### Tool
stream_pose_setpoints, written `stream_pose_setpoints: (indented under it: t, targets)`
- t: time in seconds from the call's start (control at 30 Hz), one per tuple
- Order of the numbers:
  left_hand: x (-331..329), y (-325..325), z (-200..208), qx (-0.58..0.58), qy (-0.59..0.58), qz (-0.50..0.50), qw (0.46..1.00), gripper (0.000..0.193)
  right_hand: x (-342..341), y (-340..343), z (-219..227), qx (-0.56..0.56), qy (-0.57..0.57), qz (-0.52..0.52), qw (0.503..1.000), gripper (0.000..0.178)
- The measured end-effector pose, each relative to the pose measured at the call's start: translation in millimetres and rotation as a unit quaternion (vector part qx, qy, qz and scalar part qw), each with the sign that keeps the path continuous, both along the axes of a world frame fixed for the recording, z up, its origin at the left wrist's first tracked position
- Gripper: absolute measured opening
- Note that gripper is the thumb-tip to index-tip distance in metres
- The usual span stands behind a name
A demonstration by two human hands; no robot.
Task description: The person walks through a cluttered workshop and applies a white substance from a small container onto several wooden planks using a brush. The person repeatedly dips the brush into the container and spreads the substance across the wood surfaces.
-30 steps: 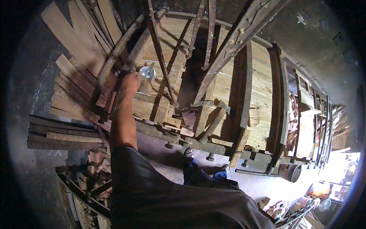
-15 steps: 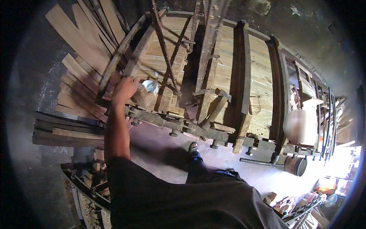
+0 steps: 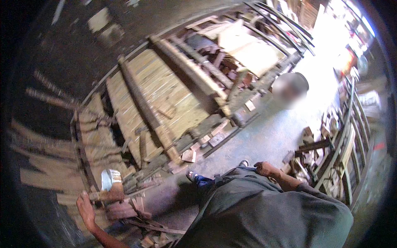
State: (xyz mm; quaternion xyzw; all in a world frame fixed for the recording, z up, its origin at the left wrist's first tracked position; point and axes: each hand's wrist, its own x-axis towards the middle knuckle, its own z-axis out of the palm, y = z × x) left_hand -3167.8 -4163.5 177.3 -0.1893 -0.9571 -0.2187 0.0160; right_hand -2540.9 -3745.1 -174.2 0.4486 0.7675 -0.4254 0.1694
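My left hand [image 3: 85, 210] is at the lower left, its fingers bent against the near end of a dark wooden beam [image 3: 84, 165]. Beside it, a white-and-blue bag or tub [image 3: 111, 178] stands at the corner of a long clamping frame; blur hides its exact kind. In front of my body on the right, my right hand [image 3: 266, 168] hangs with its fingers curled, and nothing shows in it. Pale boards [image 3: 178, 107] lie joined in the frame under thick crossbars [image 3: 144, 109]. A hammer [image 3: 142, 140] rests near their front edge.
Loose planks [image 3: 45, 165] fan out at the left by the dark wall. Wood offcuts [image 3: 304, 161] are heaped at the right beside a rack of long bars [image 3: 357, 132]. Small blocks [image 3: 189, 156] sit along the frame's front. A blurred round shape [image 3: 291, 89] appears farther right.
My view has turned to the right, so the frame slants and my left hand sits lower left. My right hand has come into view. The left hand stays by the beam's end.
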Motion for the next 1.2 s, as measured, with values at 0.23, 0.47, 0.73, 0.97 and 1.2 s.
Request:
stream_pose_setpoints:
  t: [0.23, 0.47, 0.73, 0.97, 1.2]
  targets:
    - [107, 206, 99, 0.018, 0.088, -0.209, 0.974, 0.039, 114, 43, 7, 0.014, 0.035, -0.072, 0.997, 0.05]
    - [183, 440, 146, 0.015, 0.078, -0.394, 0.916, 0.035, 126, 80, 48, 0.052, 0.048, -0.12, 0.99, 0.047]
    - [234, 696, 89, 0.067, 0.021, -0.48, 0.874, 0.034, 178, 155, 28, 0.065, 0.035, -0.125, 0.989, 0.041]
    - [304, 996, -33, -0.015, -0.098, -0.548, 0.831, 0.051, 279, 252, 69, 0.066, -0.017, -0.36, 0.93, 0.042]
    - [325, 1093, -140, -0.046, -0.13, -0.513, 0.847, 0.045, 291, 347, 53, 0.068, 0.001, -0.407, 0.911, 0.039]
